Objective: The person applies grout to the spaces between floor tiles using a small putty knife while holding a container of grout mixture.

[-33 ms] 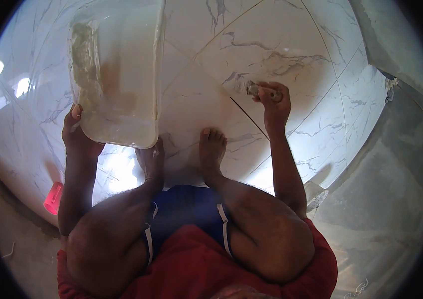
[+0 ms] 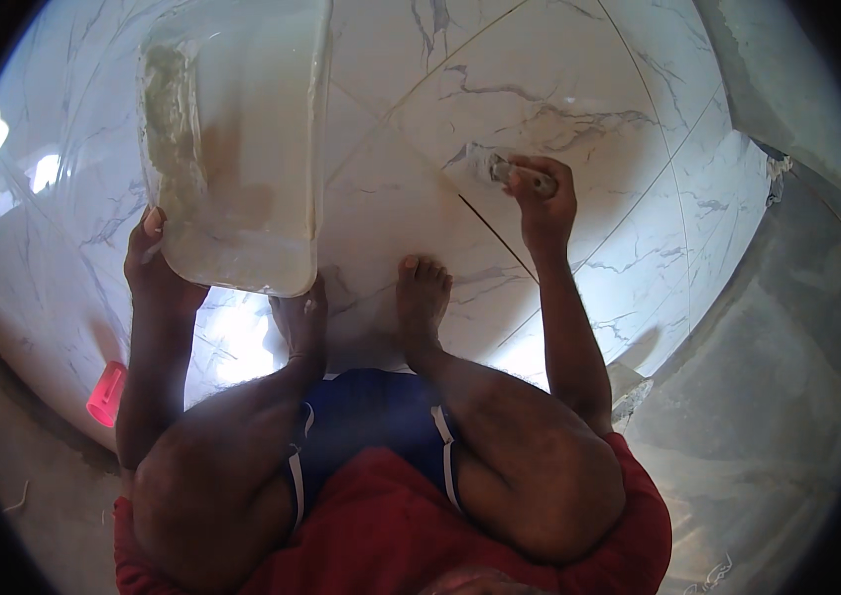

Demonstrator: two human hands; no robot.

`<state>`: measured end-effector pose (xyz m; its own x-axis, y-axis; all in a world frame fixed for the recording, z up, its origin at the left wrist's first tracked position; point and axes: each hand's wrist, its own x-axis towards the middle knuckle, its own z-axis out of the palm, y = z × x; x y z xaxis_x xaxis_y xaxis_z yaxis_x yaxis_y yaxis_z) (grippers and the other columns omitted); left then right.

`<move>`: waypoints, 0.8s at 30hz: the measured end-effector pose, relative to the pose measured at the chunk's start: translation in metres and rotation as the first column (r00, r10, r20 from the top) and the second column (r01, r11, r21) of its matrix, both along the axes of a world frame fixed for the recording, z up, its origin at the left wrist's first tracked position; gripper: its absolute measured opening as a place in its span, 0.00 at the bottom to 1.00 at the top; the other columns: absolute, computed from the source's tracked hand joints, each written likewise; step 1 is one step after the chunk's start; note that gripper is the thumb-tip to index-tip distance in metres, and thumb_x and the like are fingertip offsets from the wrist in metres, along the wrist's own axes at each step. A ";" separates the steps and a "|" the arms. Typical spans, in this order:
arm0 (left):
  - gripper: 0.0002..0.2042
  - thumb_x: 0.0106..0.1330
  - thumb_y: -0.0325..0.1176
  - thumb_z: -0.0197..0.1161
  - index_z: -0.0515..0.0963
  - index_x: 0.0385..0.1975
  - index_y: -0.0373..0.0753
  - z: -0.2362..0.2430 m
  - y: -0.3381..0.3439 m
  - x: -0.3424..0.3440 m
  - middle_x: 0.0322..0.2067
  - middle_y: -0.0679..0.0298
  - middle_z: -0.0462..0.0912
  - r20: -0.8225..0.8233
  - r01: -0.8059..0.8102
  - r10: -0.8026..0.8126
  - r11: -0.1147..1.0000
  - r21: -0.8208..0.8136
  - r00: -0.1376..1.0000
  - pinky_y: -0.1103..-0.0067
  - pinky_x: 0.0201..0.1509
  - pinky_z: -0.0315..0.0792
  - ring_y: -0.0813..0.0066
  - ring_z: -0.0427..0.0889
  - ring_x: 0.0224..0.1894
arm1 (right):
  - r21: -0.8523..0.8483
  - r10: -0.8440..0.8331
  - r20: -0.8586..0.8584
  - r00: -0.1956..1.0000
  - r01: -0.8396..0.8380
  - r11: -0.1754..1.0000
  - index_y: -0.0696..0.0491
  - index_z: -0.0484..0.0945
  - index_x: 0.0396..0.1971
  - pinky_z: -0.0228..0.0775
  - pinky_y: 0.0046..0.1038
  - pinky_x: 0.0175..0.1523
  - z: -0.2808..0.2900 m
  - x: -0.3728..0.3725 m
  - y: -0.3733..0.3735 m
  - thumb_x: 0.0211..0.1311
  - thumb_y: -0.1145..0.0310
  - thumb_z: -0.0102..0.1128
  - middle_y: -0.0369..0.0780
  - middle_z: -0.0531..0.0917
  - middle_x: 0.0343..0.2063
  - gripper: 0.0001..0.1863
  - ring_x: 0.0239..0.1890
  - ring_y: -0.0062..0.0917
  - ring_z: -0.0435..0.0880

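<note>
Right of centre, the right hand (image 2: 542, 188), clamped on a brush-like tool (image 2: 500, 171), has nudged it up-left, apparently mid-stroke; the left hand (image 2: 160, 268) grips the tub (image 2: 318, 149), upper left

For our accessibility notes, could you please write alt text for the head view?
A person squats barefoot on marbled tiles, left hand holding a translucent tub, right hand gripping a short-handled tool close to the tiles. A pink object lies at lower left.

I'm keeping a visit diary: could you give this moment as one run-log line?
left grip: on tub, near-left corner | right grip: holds tool at tiles | pink item: far left
</note>
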<state>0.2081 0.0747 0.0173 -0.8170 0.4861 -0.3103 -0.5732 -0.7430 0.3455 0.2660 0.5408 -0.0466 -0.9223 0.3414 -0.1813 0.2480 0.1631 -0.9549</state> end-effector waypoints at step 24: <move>0.26 0.73 0.43 0.52 0.66 0.65 0.34 0.000 0.013 -0.019 0.61 0.50 0.75 0.024 0.018 -0.016 0.997 -0.071 1.000 0.59 0.64 0.77 0.54 0.79 0.61 | 0.780 0.694 0.065 0.717 -0.470 0.413 0.50 0.78 0.40 0.79 0.37 0.50 -0.011 0.044 -0.022 0.53 0.77 0.61 0.38 0.85 0.49 0.13 0.48 0.35 0.83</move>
